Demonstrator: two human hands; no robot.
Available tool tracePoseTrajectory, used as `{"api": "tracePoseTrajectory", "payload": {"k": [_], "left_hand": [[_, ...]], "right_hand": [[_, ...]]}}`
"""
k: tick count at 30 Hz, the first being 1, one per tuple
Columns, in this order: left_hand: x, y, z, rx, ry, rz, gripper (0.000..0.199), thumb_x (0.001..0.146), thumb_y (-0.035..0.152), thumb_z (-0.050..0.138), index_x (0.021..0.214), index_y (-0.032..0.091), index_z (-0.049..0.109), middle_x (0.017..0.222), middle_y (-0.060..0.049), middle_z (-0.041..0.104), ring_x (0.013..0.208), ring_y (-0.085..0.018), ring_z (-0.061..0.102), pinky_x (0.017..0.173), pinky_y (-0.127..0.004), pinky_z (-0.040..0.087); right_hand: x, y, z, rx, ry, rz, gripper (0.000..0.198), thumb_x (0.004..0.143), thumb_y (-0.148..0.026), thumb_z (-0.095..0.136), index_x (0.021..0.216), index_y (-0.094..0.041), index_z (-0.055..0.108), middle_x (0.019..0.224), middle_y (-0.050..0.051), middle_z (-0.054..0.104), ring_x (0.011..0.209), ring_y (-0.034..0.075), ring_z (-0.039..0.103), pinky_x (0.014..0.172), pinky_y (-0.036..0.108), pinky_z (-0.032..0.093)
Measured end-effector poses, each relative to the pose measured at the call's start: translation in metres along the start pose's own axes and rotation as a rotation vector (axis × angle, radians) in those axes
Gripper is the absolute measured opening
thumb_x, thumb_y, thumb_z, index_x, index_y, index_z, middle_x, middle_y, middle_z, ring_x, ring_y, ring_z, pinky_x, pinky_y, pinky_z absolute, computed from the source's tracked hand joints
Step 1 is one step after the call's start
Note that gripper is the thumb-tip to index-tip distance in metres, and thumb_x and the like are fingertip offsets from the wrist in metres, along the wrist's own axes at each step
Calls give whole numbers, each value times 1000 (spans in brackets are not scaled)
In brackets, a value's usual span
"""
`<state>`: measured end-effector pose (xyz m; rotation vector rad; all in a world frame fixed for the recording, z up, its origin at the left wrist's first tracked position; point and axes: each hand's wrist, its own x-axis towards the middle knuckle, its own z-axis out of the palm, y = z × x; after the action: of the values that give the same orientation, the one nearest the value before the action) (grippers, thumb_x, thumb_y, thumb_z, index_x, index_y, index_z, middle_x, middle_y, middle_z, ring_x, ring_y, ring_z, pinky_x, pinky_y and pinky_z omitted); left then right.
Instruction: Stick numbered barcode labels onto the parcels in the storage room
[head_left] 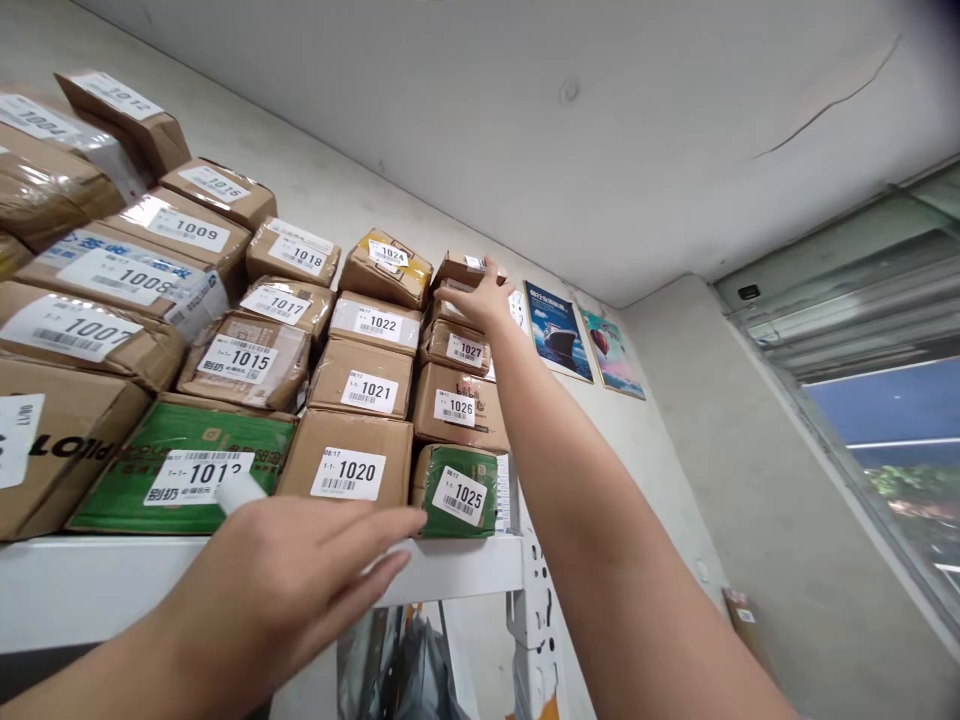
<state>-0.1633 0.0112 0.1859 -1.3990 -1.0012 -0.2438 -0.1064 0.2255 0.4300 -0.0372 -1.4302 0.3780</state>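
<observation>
My right hand (pixel 486 300) reaches up to the top of the rightmost stack, fingers spread against a small cardboard parcel (pixel 454 268). Whether it grips the parcel, I cannot tell. Just below sit the parcel marked 1027 (pixel 461 348), the one marked 1026 (pixel 442 385) and a green parcel marked 1025 (pixel 459 465). Lower down, my left hand (pixel 300 570) is in front of the shelf edge, fingers stretched out towards the green parcel. A white piece (pixel 238 490) shows behind its knuckles; its kind and whether it touches the hand are unclear.
Several labelled parcels are stacked on a white metal shelf (pixel 300 552), including 1020 (pixel 296 455), 1024 (pixel 360 275) and a green one (pixel 135 515). A perforated upright (pixel 536 590) stands at the shelf's right end. Grey bags (pixel 424 670) are underneath. Posters (pixel 559 330) hang beyond.
</observation>
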Motion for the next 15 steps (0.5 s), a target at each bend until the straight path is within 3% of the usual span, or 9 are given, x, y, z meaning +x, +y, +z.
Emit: {"api": "tracePoseTrajectory", "payload": {"k": [3,7,11,15], "left_hand": [[26,-11,4,34,-57,-107,23,89,30,49,109,26,58,90,5,75,70,-17,70,53,-28,49],[68,-22,11,232,-224,-374,27,84,37,49,107,29,60,83,2,73,71,-25,69,51,-33,46],[115,-31,20,426,-324,-549,38,84,45,47,114,25,56,113,-8,63,86,-30,66,64,-38,50],[160,-39,38,533,-329,-672,63,77,61,50,123,18,49,120,-19,53,89,-34,63,67,-39,50]], "right_hand": [[-9,-9,9,-18,-58,96,110,53,-40,81,144,-22,23,139,31,28,107,39,57,87,57,48],[-11,-14,10,-4,-64,129,103,53,-34,81,140,-16,28,129,31,41,105,38,57,80,54,51],[-14,-12,0,-6,-6,90,96,54,-42,78,134,-15,32,125,25,44,110,38,53,85,53,48],[-16,-9,-26,14,125,61,98,55,-39,78,136,-16,27,127,23,40,114,37,49,88,52,45]]}}
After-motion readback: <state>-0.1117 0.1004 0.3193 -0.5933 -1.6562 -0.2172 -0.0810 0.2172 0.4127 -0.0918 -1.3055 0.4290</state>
